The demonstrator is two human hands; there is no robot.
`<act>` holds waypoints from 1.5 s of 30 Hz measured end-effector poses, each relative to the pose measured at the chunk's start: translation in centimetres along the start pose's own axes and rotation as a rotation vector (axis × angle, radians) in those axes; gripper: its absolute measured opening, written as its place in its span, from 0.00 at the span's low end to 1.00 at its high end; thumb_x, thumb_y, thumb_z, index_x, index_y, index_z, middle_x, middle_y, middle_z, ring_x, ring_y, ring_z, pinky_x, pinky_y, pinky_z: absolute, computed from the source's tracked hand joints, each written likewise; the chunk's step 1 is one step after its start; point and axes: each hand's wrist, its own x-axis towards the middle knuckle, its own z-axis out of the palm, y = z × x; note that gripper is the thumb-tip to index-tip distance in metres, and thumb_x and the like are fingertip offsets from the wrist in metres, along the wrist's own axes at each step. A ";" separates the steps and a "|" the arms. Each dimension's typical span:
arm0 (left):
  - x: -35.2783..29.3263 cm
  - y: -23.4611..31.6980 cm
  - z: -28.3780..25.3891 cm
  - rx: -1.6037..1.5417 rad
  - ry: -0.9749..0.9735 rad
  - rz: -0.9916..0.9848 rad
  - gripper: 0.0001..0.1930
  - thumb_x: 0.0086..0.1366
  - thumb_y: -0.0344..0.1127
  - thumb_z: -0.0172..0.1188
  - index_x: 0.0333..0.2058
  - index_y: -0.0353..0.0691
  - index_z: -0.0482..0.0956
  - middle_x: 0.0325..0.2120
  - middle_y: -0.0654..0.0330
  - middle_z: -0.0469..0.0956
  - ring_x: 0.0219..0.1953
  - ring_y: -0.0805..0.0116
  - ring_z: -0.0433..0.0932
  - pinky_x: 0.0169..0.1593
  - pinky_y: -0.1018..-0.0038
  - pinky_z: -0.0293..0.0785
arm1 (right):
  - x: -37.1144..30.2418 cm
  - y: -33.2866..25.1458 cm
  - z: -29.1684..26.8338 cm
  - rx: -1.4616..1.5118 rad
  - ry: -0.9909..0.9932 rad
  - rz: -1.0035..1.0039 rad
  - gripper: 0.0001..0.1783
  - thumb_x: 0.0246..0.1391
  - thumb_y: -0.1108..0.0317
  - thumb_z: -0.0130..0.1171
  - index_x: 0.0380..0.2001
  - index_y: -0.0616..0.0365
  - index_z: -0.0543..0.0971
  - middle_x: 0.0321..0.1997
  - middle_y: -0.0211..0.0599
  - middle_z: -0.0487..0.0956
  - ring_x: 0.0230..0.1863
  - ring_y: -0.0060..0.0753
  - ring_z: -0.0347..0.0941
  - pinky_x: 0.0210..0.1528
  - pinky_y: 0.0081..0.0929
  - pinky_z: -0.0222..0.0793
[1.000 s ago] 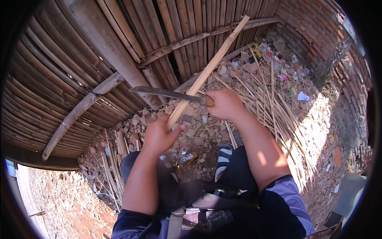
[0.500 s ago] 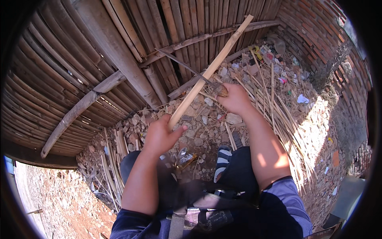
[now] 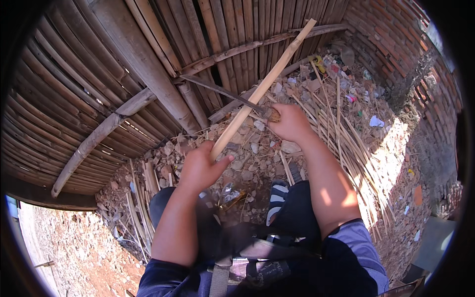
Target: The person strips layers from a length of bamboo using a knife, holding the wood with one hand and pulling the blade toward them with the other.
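My left hand (image 3: pixel 199 167) grips the lower end of a long pale bamboo strip (image 3: pixel 264 85), which slants up and away to the right. In my right hand (image 3: pixel 291 123) is the wooden handle of a machete (image 3: pixel 217 89). Its dark blade crosses the strip about midway, pointing to the far left; whether it cuts into the strip I cannot tell. The fingers of my right hand are wrapped round the handle, and those of my left hand are partly hidden behind the strip.
A bamboo slat wall (image 3: pixel 74 99) with thick poles rises ahead and left. Split bamboo strips (image 3: pixel 354 153) lie heaped on the right, with more strips (image 3: pixel 136 218) at left. A brick wall (image 3: pixel 396 49) stands at right. Rubble (image 3: pixel 242 163) and litter cover the ground between my feet.
The machete has turned slightly, its tip dropping lower and to the left in the picture. My right hand has shifted a little left. The bamboo strip and my left hand stay nearly still.
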 end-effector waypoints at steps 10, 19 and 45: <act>-0.1 -0.3 0.1 0.039 -0.021 -0.012 0.27 0.56 0.51 0.74 0.41 0.32 0.79 0.25 0.46 0.80 0.30 0.51 0.83 0.37 0.61 0.77 | 0.6 1.5 0.0 0.094 0.011 0.069 0.19 0.46 0.59 0.68 0.42 0.55 0.84 0.37 0.51 0.84 0.42 0.55 0.81 0.47 0.45 0.75; 0.0 -0.3 0.1 0.037 -0.027 -0.018 0.26 0.56 0.50 0.74 0.41 0.32 0.79 0.26 0.46 0.81 0.30 0.51 0.83 0.37 0.61 0.77 | 0.2 0.1 0.0 0.013 -0.061 0.049 0.21 0.46 0.58 0.68 0.43 0.54 0.84 0.37 0.51 0.84 0.42 0.54 0.81 0.48 0.45 0.76; 0.0 -0.2 0.1 0.052 -0.046 -0.031 0.28 0.56 0.52 0.74 0.41 0.32 0.79 0.28 0.44 0.81 0.32 0.48 0.83 0.40 0.61 0.77 | 0.3 0.8 -0.2 0.044 -0.015 0.037 0.19 0.45 0.59 0.68 0.40 0.56 0.84 0.35 0.53 0.83 0.42 0.57 0.80 0.46 0.46 0.75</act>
